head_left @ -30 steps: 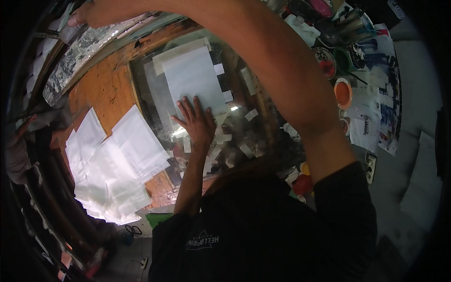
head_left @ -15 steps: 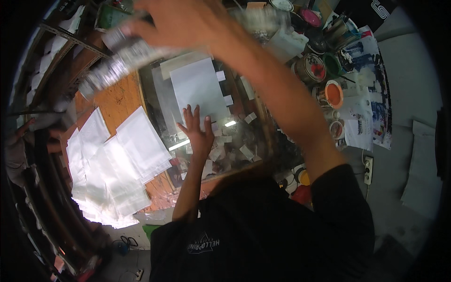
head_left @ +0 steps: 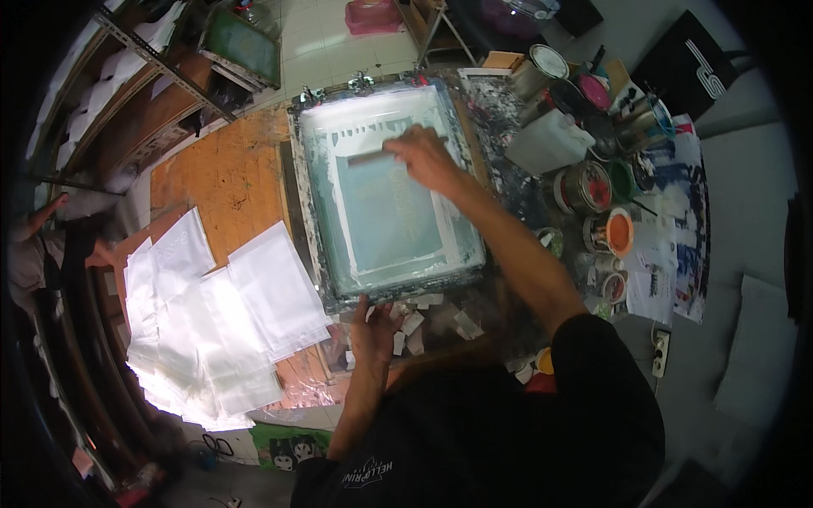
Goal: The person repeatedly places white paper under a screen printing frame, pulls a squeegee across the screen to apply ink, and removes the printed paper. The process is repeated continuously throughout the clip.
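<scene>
A screen printing frame (head_left: 306,229) with a pale green mesh lies flat on the table before me, its far edge held by metal clamps (head_left: 362,82). My right hand (head_left: 423,157) grips a squeegee (head_left: 366,157) that lies crosswise on the upper part of the mesh. White ink smears line the mesh's border. At the frame's near edge, my left hand (head_left: 373,330) has its fingertips against the rim, partly hidden by it. White sheets (head_left: 271,271) are spread in an overlapping pile to the left of the frame.
Paint cans, one with orange paint (head_left: 610,233), and a white plastic jug (head_left: 550,140) crowd the right side. Small paper scraps (head_left: 412,323) lie by the near edge. Another green screen (head_left: 246,46) leans at the far left. A person (head_left: 59,254) is at the left.
The frame has come down flat over the white sheet, which is now hidden. My left hand has drawn back from the sheet to the near edge; my right hand is now over the mesh with the squeegee.
</scene>
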Action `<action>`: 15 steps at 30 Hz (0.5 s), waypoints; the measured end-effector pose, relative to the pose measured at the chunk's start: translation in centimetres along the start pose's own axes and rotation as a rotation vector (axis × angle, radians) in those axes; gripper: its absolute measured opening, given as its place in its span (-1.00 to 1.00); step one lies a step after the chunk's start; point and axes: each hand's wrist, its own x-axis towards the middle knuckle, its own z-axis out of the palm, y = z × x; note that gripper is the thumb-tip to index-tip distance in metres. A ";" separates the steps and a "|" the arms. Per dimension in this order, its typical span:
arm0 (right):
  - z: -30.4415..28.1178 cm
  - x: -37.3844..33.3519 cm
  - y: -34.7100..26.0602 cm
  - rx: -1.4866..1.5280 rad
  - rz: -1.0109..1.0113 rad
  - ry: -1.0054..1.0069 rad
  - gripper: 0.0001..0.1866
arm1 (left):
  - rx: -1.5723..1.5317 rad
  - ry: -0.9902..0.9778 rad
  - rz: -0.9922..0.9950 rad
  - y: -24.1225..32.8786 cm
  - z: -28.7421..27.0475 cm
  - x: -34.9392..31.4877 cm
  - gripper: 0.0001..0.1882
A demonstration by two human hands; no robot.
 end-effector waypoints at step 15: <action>4.1 2.4 -1.5 -0.130 0.140 -0.202 -0.70 | 0.059 -0.008 0.023 -0.8 -2.9 1.3 -0.44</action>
